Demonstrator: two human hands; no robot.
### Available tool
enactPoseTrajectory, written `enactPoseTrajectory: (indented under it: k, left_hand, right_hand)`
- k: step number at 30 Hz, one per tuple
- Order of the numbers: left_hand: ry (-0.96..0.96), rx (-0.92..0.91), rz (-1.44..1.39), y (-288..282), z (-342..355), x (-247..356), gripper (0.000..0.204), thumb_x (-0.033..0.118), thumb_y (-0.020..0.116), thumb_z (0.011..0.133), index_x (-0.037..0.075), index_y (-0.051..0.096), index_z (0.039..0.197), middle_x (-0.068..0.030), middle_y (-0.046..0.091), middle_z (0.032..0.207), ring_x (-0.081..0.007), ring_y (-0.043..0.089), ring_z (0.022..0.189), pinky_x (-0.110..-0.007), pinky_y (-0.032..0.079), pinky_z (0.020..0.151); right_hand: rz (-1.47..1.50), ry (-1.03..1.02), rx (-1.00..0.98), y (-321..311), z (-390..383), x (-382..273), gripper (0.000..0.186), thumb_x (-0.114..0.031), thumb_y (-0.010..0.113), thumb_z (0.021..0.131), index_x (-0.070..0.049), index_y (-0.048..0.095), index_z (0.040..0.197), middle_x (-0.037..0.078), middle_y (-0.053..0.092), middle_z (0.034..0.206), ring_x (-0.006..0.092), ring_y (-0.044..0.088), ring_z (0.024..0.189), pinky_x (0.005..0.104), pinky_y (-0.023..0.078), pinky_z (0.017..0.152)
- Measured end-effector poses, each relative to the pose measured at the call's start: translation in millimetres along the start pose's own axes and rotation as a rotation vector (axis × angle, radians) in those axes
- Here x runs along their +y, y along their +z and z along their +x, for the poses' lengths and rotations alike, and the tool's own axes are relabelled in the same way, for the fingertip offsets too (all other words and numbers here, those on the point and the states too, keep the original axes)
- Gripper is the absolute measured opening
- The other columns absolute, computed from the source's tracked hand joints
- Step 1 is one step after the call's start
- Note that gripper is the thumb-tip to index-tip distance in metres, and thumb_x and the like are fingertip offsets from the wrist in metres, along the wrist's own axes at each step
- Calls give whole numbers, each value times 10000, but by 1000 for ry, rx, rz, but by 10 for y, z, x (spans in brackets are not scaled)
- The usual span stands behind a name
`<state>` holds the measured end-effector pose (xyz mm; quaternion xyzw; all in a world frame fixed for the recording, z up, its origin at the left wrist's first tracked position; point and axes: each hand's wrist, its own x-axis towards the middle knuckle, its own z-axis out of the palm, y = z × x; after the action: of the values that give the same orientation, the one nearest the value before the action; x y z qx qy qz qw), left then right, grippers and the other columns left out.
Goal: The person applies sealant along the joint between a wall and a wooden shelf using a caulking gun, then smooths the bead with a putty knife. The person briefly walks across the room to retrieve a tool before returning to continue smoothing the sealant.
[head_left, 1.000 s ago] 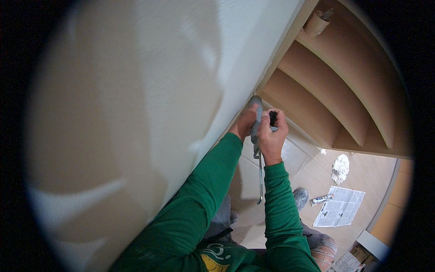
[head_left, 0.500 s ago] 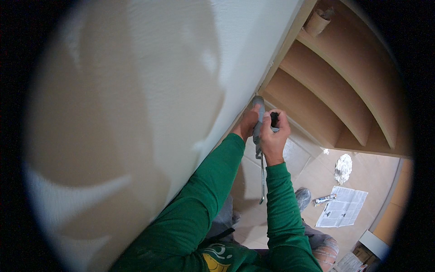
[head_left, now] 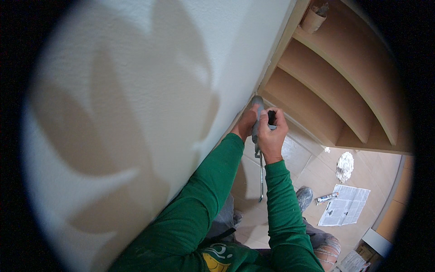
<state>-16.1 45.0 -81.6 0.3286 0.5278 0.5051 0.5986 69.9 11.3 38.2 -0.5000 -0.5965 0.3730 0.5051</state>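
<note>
A grey caulking gun (head_left: 257, 119) points away from me toward the joint where the white wall (head_left: 226, 54) meets the wooden shelf unit's frame (head_left: 278, 56). My left hand (head_left: 247, 121) is closed round its barrel. My right hand (head_left: 272, 136) grips the gun's dark handle and trigger, fingers curled. The notched metal rod (head_left: 261, 177) sticks back from the gun toward my body. The gun's tip is hidden at the corner, so I cannot tell whether it touches. Both forearms, in green sleeves, come up from below, the left one running close along the wall.
Curved shelves (head_left: 344, 77) rise at right; one holds a beige cylindrical container (head_left: 312, 22). On the tiled floor (head_left: 371, 172) lie crumpled white material (head_left: 345, 165), a newspaper (head_left: 346, 211) and a tube (head_left: 325, 198). My shoe (head_left: 304, 197) is near them. Cardboard and papers (head_left: 353, 260) sit at lower right.
The view has shifted slightly, and the shadows on the wall have changed shape. My hands stay on the caulking gun at the same corner, with very little movement.
</note>
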Motion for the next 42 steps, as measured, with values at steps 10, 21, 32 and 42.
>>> enactPoseTrajectory:
  k: [10, 21, 32, 42]
  left_hand:
    - [-200, -116, -326, -122, 145, -161, 329, 296, 410, 1080, 53, 551, 1251, -61, 626, 1106, -144, 590, 963, -318, 507, 878]
    - [-315, 73, -217, -31, 213, -284, 639, 533, 345, 1050, -35, 629, 1126, -148, 678, 947, -254, 662, 765, -400, 546, 657]
    - [-49, 96, 194, -160, 74, -163, 509, 426, 404, 1026, -17, 602, 1184, -168, 660, 1027, -246, 643, 907, -411, 523, 797]
    - [-124, 126, -13, -29, 51, -93, 598, 505, 382, 1040, -24, 642, 1148, -168, 664, 992, -245, 634, 828, -401, 517, 741]
  right_hand:
    - [-19, 11, 10, 38, -11, 27, 139, -136, 676, 919, -17, 617, 956, 68, 637, 783, 122, 602, 751, 290, 503, 712]
    - [136, 162, -70, -88, -116, 159, 283, -166, 663, 944, -16, 625, 1181, -7, 566, 765, 68, 527, 627, 233, 442, 586]
    - [123, 199, -65, -39, -146, 179, 197, -186, 667, 923, 8, 630, 925, 38, 651, 791, 94, 586, 739, 271, 483, 698]
    - [81, 175, -52, -74, -81, 70, 173, -158, 659, 925, 8, 625, 894, 16, 616, 740, 73, 552, 706, 251, 465, 662]
